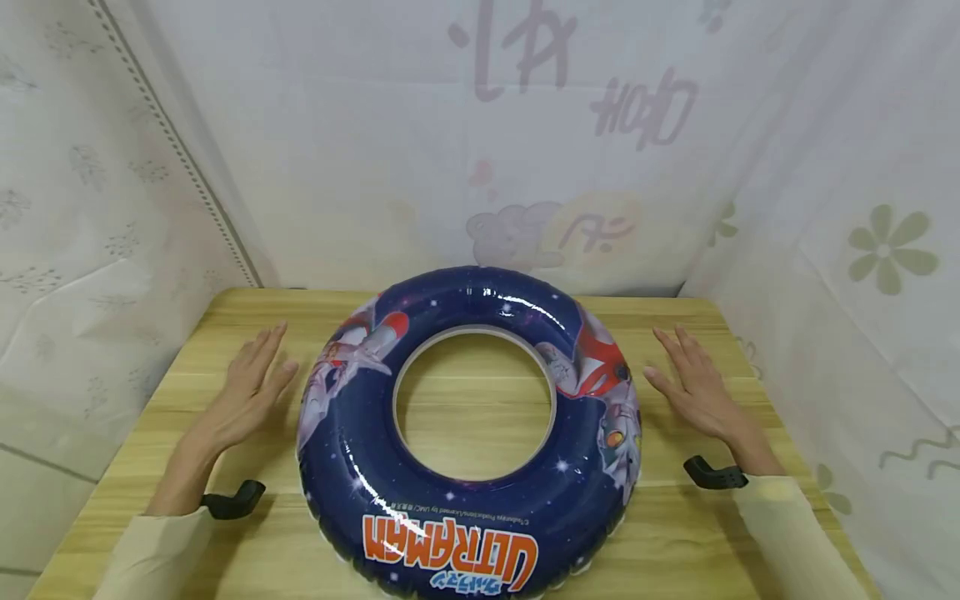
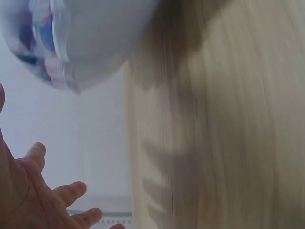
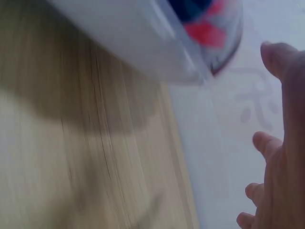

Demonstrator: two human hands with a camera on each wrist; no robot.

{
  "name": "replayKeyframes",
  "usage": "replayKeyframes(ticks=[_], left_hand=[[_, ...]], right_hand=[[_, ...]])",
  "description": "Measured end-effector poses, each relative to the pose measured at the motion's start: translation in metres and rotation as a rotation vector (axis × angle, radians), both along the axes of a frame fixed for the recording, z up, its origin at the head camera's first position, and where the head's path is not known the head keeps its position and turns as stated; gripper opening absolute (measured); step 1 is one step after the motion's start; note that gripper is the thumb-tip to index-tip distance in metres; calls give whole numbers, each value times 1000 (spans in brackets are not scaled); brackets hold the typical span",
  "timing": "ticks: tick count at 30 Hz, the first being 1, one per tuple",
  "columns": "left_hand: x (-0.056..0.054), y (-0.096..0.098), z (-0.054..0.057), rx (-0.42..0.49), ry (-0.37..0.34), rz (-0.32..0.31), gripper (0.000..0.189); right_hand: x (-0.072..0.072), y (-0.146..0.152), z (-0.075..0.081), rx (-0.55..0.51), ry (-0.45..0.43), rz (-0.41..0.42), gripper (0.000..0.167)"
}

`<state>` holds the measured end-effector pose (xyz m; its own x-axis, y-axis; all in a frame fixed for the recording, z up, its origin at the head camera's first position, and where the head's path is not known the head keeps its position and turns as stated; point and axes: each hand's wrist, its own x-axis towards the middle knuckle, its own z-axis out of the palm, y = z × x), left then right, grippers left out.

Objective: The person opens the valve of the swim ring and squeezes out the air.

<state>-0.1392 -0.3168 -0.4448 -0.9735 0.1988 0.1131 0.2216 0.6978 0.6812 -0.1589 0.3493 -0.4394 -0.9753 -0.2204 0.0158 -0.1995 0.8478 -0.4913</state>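
Note:
An inflated swim ring (image 1: 352, 492), dark blue with printed figures and orange lettering upside down in the head view, lies on the wooden table between the two hands. My left hand (image 1: 251, 387) is beside its left side, fingers spread and apart from the ring. On the other side my right hand (image 1: 693, 387) is likewise spread, with a gap between it and the ring. Both wrist views show the pale underside of the ring (image 2: 109, 38) curving up from the tabletop, with the fingers (image 3: 269, 143) extended and holding nothing.
The wooden table (image 1: 472, 400) shows through the ring's hole and around it. Pale printed cloth (image 1: 375, 150) hangs behind the table's far edge and along both sides. A black strap (image 1: 234, 500) is on the left wrist, another (image 1: 714, 473) on the right.

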Motion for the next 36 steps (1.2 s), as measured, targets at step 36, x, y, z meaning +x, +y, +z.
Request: replayKeyframes(ticks=[36], left_hand=[[13, 39, -8, 459, -349, 33, 69]], right_hand=[[22, -63, -21, -639, -326, -169, 64]])
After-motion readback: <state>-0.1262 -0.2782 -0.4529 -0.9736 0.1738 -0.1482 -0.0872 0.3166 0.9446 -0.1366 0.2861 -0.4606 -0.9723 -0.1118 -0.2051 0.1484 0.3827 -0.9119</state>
